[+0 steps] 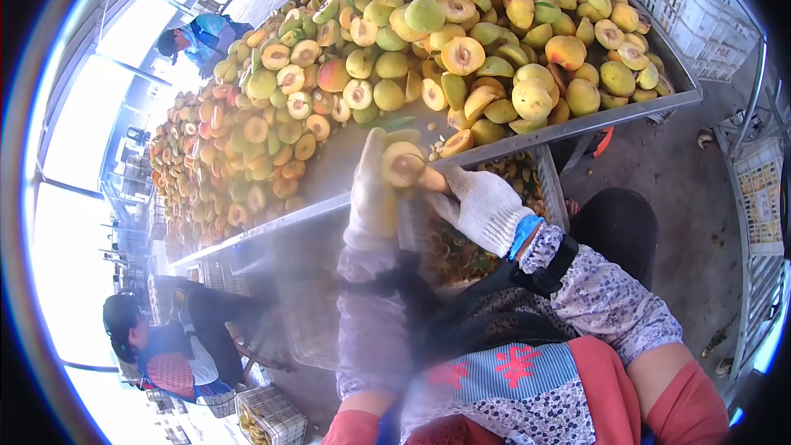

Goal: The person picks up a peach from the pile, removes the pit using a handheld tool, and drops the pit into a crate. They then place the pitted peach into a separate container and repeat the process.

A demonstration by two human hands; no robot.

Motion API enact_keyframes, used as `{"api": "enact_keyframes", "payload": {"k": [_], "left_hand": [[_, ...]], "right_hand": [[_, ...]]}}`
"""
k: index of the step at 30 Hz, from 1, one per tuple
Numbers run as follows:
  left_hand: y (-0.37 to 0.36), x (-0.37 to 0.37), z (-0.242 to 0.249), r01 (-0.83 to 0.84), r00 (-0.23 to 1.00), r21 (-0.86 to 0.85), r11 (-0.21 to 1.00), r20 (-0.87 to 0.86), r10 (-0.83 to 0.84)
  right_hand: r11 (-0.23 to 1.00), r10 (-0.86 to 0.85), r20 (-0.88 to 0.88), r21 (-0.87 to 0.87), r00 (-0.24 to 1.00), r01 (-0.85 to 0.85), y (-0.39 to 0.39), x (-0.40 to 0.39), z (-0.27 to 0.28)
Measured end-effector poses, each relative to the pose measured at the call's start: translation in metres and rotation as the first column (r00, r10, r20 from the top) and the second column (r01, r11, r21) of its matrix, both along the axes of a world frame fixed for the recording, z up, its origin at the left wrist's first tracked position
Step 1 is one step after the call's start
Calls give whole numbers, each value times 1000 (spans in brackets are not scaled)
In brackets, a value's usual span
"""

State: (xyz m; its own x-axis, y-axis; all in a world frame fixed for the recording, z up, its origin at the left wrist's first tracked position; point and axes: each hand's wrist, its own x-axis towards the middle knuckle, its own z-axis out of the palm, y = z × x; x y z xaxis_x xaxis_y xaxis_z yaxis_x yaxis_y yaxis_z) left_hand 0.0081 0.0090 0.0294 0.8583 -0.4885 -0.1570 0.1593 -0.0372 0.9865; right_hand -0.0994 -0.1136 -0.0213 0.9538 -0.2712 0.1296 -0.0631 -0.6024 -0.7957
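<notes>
My left hand (371,194), in a pale work glove, is closed around a halved peach (403,163) with its cut face turned toward me. In my right hand (488,208), also gloved, is a small tool with a tan handle (434,181); its tip meets the fruit's cut face and is hidden there. Both hands are at the near edge of a metal table (338,161) heaped with halved peaches (463,56). Beneath my hands stands a crate (550,185) holding peach scraps.
One person (177,346) sits at the lower left along the table, near a crate (272,414). Another person (202,37) is at the table's far side. White crates (676,8) are stacked at the upper right, and a metal rack (754,189) stands at the right.
</notes>
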Motion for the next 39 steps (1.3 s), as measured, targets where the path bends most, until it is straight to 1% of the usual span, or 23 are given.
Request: {"api": "enact_keyframes", "payload": {"k": [3,5,9,11,12,14,15,17,18,20,21,23,24,25,26,27,31,33,34,36,37,38,39], "left_hand": [[0,-5,-7,40,995,-14,999,89,-38],[1,-3,-25,-10,972,-75,997,235,27],[-1,-10,-34,-8,967,-128,992,251,41],[-3,-14,-39,-31,946,-112,993,316,65],[-8,-21,-36,-31,947,-111,993,315,65],[-18,-36,-26,-118,975,-314,942,146,171],[-16,-34,-28,-117,975,-315,942,145,170],[-10,-29,-34,-47,948,-204,978,300,108],[-6,-28,-33,-48,949,-204,978,298,108],[2,-23,-30,71,906,-2,997,418,-63],[4,-23,-28,71,907,-2,997,417,-63],[4,-24,-23,57,722,271,961,653,-227],[3,-25,-24,57,723,269,961,653,-226],[2,-26,-25,69,813,163,984,563,-150],[1,-27,-26,66,887,57,996,453,-85],[1,-27,-24,68,887,58,996,453,-87],[1,-27,-12,98,916,97,990,380,-128],[1,-27,-13,109,913,138,984,378,-154],[1,-27,-18,94,891,134,987,430,-143],[-8,-33,-21,79,868,131,988,479,-133],[-21,-39,-19,-78,977,-176,981,182,110],[-28,-43,-17,-311,949,-401,862,-187,255],[-29,-43,-16,-327,941,-422,846,-228,250]], "right_hand": [[1000,10,-48,16,999,-10,0,-4,7],[998,30,-24,59,999,-28,2,-3,0],[978,55,-5,203,998,-53,5,-4,4],[965,66,-18,257,998,-59,9,-5,4],[949,78,-28,309,997,-66,10,-5,4],[952,83,-75,301,994,-57,10,-6,9],[956,87,-120,291,989,-49,9,-6,12],[972,86,-172,231,981,-45,7,-8,18],[984,85,-222,173,971,-47,6,-9,19],[989,87,-177,136,980,-63,7,-10,9],[992,89,-130,99,987,-77,7,-10,2],[992,82,-129,107,988,-69,8,-10,-8],[992,77,-127,113,989,-63,9,-9,-7],[992,77,-127,111,989,-63,8,-11,-4],[978,95,-120,195,988,-70,8,-13,1],[957,111,-111,279,988,-76,9,-15,5],[958,94,-143,281,985,-51,11,-16,5],[981,68,-155,188,986,-38,12,-11,-7],[982,62,-151,186,987,-34,14,-9,-13],[889,62,3,454,998,-56,19,-7,-25],[889,62,5,455,998,-57,21,-7,-25],[834,60,47,547,997,-76,22,-5,-25],[769,54,89,631,995,-98,22,-4,-23]]}}
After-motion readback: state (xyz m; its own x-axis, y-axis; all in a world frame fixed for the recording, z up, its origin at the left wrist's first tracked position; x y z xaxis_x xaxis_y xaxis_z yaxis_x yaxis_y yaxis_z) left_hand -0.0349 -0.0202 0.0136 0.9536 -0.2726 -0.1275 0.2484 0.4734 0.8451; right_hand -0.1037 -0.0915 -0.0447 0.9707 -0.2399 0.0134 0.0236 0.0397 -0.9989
